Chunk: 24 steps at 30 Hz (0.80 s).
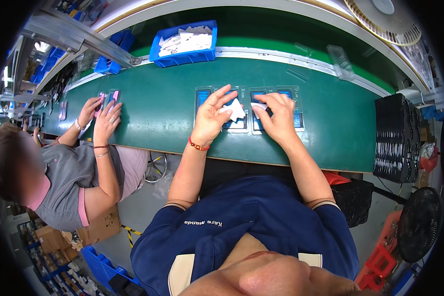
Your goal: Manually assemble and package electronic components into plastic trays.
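Observation:
My left hand (208,121) is closed on a small bunch of white pointed slips (237,110), pinched by the thumb with the upper fingers stretched out. To its right, my right hand (281,119) pinches a single white slip (260,105) between thumb and fingers. Both hands hover over two clear plastic trays, the left tray (198,89) and the right tray (276,132). Blue-and-black flat pieces (284,92) sit in their pockets. My hands and the slips cover part of both trays, and what the slips are made of cannot be told.
A blue bin (190,60) full of white slips stands at the back of the green table (158,108). Clear plastic pieces (339,61) lie at the back right. A tall stack of black trays (394,138) borders the right end. At left, a co-worker's hands (106,123) handle pink pieces.

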{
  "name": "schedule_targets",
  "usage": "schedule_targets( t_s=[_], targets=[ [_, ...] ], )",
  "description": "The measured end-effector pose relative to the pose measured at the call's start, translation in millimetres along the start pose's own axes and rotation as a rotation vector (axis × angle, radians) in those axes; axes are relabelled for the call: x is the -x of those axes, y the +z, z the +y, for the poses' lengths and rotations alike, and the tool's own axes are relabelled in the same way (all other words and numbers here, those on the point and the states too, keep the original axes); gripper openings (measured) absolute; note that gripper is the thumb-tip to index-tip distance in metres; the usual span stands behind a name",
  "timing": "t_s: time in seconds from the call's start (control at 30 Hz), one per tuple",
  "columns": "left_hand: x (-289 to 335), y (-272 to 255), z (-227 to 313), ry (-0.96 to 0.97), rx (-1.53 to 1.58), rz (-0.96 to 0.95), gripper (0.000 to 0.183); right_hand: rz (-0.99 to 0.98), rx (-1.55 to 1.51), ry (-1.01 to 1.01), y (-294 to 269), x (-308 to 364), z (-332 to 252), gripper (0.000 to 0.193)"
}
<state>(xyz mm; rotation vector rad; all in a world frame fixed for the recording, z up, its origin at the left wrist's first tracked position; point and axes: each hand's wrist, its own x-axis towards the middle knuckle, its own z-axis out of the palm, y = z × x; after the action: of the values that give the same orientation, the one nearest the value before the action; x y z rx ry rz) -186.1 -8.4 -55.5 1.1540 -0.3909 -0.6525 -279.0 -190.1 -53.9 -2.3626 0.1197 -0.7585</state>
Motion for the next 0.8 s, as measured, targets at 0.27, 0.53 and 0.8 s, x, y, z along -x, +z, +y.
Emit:
schedule_targets(
  t_s=[0.27, 0.53, 0.8],
  targets=[
    [3, 17, -8, 0.061, -0.143, -0.156, 0.057, -0.291, -0.588, 0.314, -1, -3, -1, 0.012],
    [2, 27, -16, -0.099, -0.209, -0.066, 0.036, -0.162, -0.675, 0.45, -10, 1, 0, 0.006],
    [2, 20, -11, -0.066, -0.097, 0.001, 0.036, 0.168, 0.422, 0.113, -42, 9, 32, 0.022]
  ],
)
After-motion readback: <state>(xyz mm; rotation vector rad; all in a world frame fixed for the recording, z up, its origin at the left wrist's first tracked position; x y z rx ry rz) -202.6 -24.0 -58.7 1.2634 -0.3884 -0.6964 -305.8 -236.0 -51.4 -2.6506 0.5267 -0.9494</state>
